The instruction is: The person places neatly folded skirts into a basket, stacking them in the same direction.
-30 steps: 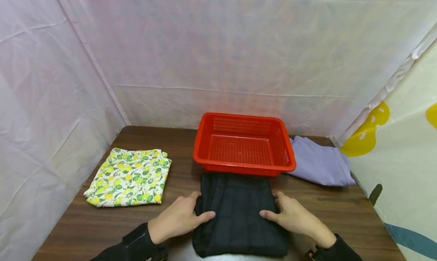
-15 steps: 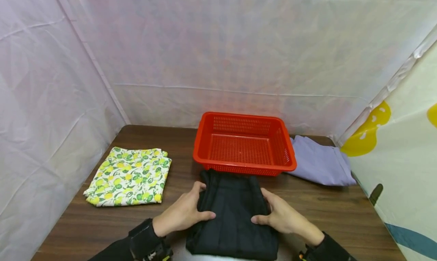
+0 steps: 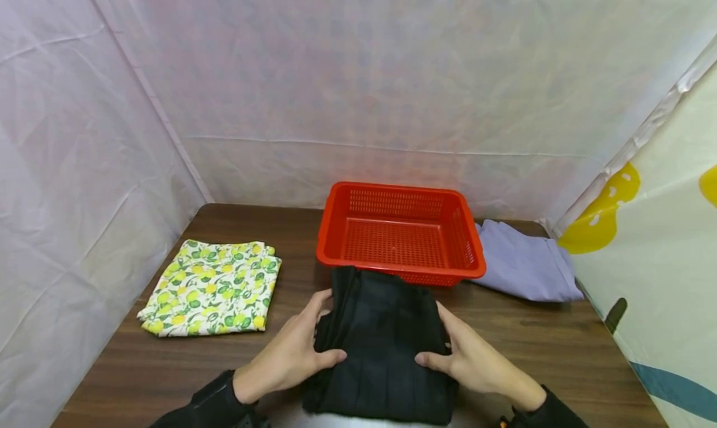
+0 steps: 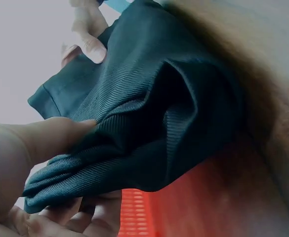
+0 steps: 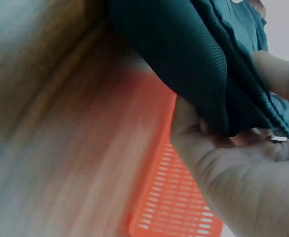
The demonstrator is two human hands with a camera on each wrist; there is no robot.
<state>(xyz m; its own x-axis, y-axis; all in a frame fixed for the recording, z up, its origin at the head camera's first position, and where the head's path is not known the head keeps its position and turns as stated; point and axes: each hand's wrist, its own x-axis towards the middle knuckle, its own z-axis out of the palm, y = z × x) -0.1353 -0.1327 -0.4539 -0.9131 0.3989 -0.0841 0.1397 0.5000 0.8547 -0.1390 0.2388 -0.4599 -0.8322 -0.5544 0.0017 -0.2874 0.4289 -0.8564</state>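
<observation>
A folded black cloth point(image 3: 386, 353), perhaps a garment, is held between both hands in front of the basket. My left hand point(image 3: 294, 353) grips its left side, thumb on top and fingers beneath. On the right side my right hand point(image 3: 473, 356) grips it the same way. In the left wrist view the layered folds of the dark cloth point(image 4: 134, 98) bulge between thumb and fingers. The right wrist view has the cloth's edge point(image 5: 184, 59) pinched by the right hand point(image 5: 243, 163), above the tabletop. The red plastic basket point(image 3: 400, 271) stands just beyond the cloth, its inside bare.
A folded lemon-print cloth point(image 3: 213, 288) lies on the left of the brown wooden table point(image 3: 297, 241). Folded lavender fabric point(image 3: 526, 263) lies right of the basket, partly behind it. White sheeting point(image 3: 358, 92) walls in the back and sides.
Both hands have taken hold of the black cloth and lifted it a little. Its far edge now overlaps the basket's front wall in the head view. The other things stay put.
</observation>
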